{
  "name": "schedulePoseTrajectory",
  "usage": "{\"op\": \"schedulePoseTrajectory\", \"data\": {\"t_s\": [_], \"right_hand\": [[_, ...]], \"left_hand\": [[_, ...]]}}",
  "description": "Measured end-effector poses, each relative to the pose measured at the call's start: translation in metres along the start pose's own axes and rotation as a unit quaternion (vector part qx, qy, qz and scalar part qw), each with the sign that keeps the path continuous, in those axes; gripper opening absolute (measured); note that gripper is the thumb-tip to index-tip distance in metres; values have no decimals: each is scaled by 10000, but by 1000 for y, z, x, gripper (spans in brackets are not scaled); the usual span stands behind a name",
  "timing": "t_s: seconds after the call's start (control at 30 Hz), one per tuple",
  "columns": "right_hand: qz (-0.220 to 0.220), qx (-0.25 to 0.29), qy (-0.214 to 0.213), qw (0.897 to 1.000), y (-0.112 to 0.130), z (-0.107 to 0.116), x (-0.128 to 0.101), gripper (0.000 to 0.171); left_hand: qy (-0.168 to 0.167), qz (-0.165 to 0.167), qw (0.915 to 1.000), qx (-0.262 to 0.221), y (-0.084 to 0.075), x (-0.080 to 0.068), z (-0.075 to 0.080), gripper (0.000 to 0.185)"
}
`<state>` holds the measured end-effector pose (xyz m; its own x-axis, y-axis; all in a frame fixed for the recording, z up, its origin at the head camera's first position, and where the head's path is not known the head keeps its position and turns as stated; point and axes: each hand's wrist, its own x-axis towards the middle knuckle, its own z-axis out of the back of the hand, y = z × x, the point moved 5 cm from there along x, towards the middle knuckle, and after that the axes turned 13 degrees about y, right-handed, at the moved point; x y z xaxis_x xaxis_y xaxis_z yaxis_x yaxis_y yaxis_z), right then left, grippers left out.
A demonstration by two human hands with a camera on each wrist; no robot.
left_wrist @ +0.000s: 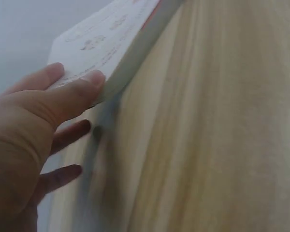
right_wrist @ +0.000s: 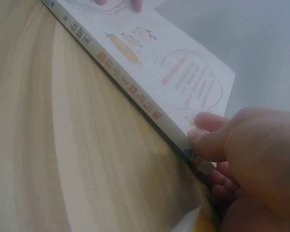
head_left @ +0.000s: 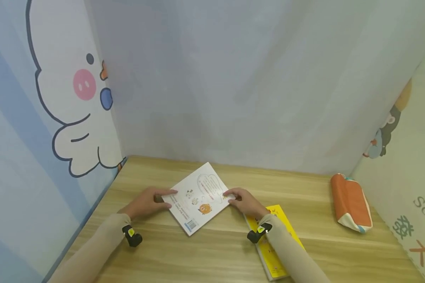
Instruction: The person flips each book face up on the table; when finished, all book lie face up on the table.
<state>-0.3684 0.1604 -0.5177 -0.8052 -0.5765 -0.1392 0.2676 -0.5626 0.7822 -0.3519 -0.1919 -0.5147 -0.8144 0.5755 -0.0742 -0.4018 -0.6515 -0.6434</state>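
Note:
A white book (head_left: 198, 200) with small cartoon animals and a barcode is turned at an angle over the wooden table. My left hand (head_left: 147, 202) grips its left corner; thumb (left_wrist: 89, 87) and forefinger lie on the cover, and two other fingers are spread lower down. At the opposite corner my right hand (head_left: 246, 201) holds the book near the end of its spine (right_wrist: 130, 89), thumb and forefinger on top, other fingers underneath. A yellow book (head_left: 274, 243) lies partly under my right wrist and sleeve.
An orange and white pencil case (head_left: 352, 202) sits at the table's right side. Behind the wooden table (head_left: 184, 259) hangs a plain grey curtain (head_left: 226, 86). Cartoon-printed panels stand along the left and right sides.

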Motion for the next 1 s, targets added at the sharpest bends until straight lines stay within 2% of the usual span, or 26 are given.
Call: {"op": "schedulePoseTrajectory", "data": {"t_s": [0.23, 0.43, 0.63, 0.73, 0.87, 1.0], "right_hand": [[-83, 45, 144, 9999, 0, 1, 1, 29], [-131, -91, 248, 9996, 0, -1, 2, 26], [-15, 37, 293, 9996, 2, -2, 2, 25], [27, 66, 294, 9995, 2, -1, 2, 26], [135, 31, 283, 9995, -1, -1, 3, 28], [182, 141, 285, 9993, -4, -1, 5, 28]], "left_hand": [[-505, -495, 9931, 936, -5, -4, -1, 49], [-515, -500, 9942, 804, -2, -5, -3, 50], [-276, -282, 9985, 375, 10, -3, -1, 54], [-77, -50, 10000, 28, 14, -1, 0, 56], [276, 176, 9988, -366, 14, 1, 3, 57], [689, 137, 9957, -600, 10, 1, 3, 59]]}}
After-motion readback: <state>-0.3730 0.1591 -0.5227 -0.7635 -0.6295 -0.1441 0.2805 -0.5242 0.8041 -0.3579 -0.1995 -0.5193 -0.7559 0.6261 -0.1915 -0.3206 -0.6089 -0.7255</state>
